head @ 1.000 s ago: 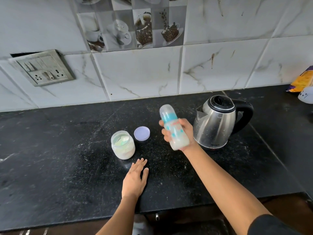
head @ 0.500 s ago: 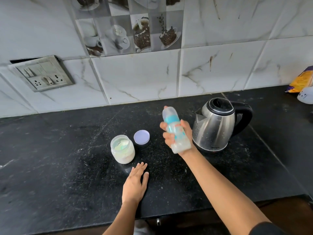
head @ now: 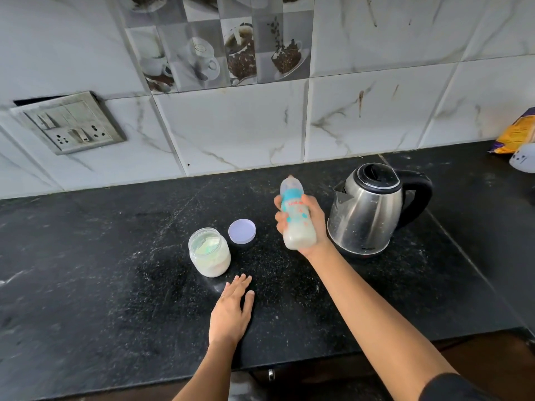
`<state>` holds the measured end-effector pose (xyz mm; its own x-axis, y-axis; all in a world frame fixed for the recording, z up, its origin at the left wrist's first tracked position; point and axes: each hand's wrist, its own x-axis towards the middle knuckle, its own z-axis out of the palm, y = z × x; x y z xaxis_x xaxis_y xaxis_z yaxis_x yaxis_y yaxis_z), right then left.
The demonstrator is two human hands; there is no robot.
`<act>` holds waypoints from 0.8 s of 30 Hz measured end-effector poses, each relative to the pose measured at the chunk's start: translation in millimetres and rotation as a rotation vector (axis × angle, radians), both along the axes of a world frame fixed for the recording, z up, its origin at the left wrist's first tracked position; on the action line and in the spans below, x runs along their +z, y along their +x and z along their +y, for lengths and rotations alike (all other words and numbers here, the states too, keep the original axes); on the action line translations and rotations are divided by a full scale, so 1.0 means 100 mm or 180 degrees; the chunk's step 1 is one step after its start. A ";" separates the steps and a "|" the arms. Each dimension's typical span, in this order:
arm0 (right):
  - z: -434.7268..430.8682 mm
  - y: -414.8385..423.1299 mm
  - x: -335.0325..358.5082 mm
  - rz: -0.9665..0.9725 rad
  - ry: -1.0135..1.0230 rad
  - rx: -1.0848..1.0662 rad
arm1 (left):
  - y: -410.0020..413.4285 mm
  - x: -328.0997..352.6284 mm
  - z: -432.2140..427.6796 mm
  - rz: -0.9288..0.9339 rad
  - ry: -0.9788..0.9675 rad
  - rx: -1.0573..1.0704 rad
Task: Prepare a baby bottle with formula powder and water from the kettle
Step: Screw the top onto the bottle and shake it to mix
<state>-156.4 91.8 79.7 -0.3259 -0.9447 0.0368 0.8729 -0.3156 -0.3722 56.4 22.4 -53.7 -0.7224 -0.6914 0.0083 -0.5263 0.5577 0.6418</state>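
My right hand (head: 311, 224) grips a capped baby bottle (head: 296, 215) with a teal collar and milky liquid at its bottom, held in the air and tilted slightly left, just left of the steel kettle (head: 369, 211). The kettle stands upright with its black lid down and handle to the right. An open jar of white formula powder (head: 209, 251) stands on the black counter (head: 86, 270), its lilac lid (head: 241, 230) lying beside it. My left hand (head: 233, 309) rests flat on the counter below the jar, fingers straight.
A tiled wall with a switch and socket plate (head: 68, 123) rises behind the counter. A yellow packet (head: 516, 133) and a white object (head: 522, 160) sit at the far right. The counter's front edge runs just below my left wrist.
The bottle in my right hand has shifted between frames, its tilt and height changing slightly as if shaken. My left hand has stayed flat on the counter.
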 end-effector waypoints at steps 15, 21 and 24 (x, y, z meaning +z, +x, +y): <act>-0.02 0.03 -0.13 0.0047 0.0509 0.0200 | 0.00 0.02 -0.01 -0.0009 -0.0017 -0.0065; -0.04 -0.04 -0.05 -0.0361 0.0432 -0.0309 | -0.01 0.01 -0.02 -0.0048 -0.0051 -0.0088; 0.00 -0.02 -0.06 -0.0215 0.0500 -0.0055 | -0.01 0.01 -0.01 -0.0072 -0.0070 -0.0088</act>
